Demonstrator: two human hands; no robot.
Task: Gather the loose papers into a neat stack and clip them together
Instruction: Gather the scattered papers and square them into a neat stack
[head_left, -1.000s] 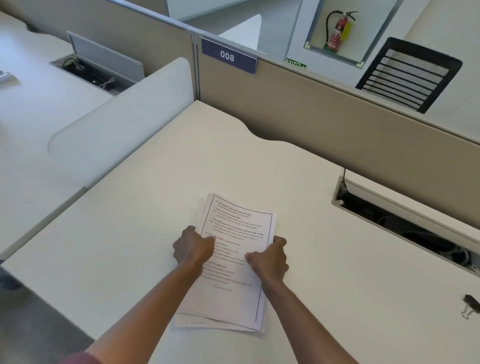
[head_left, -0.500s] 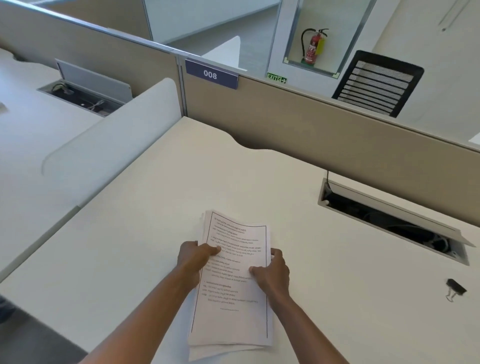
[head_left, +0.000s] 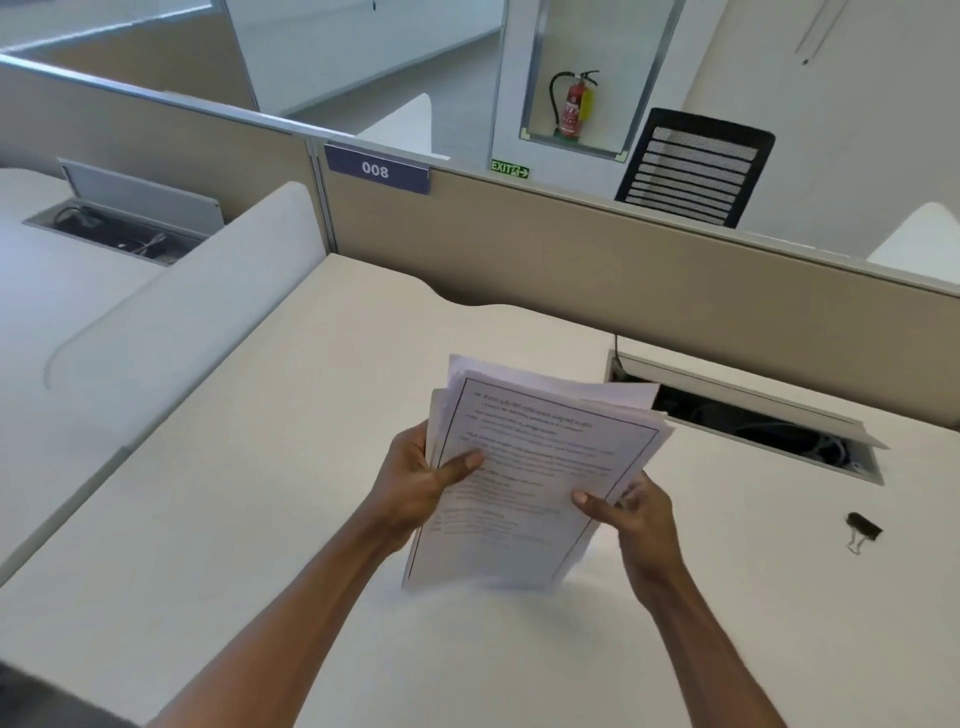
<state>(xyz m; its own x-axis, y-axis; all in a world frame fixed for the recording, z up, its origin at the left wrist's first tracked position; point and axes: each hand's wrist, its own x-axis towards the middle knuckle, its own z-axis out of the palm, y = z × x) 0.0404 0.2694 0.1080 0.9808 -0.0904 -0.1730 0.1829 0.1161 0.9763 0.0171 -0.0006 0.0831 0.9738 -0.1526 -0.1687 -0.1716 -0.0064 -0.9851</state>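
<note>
Papers (head_left: 530, 478) pinched on both long edges, tilted up off the desk (head_left: 260, 519), lower edge blurred and near or touching the surface, can't tell which. Left hand (head_left: 415, 488) clamped on the left edge, thumb over the printed top sheet, fingers hidden behind. Right hand (head_left: 631, 512) clamped on the lower right edge, thumb on front, remaining fingers behind. Sheets not square: upper corners fanned out above and beyond the right hand, several edges showing staggered. Held upright like this probably to tap the bottom edge on the desk and jog the sheets flush; two-sided grip keeps the stack from splaying. Binder clip (head_left: 862, 530) lying on the desk well right of the right hand, untouched, handles folded down. Open cable tray (head_left: 753, 415) recessed in the desk beyond the right hand, lid propped up, dark cables inside, nothing from the task in it. Second cable tray (head_left: 119, 234) far left past the divider, also holding wires. Gathering mostly done, squaring likely in progress, clipping not yet started.
</note>
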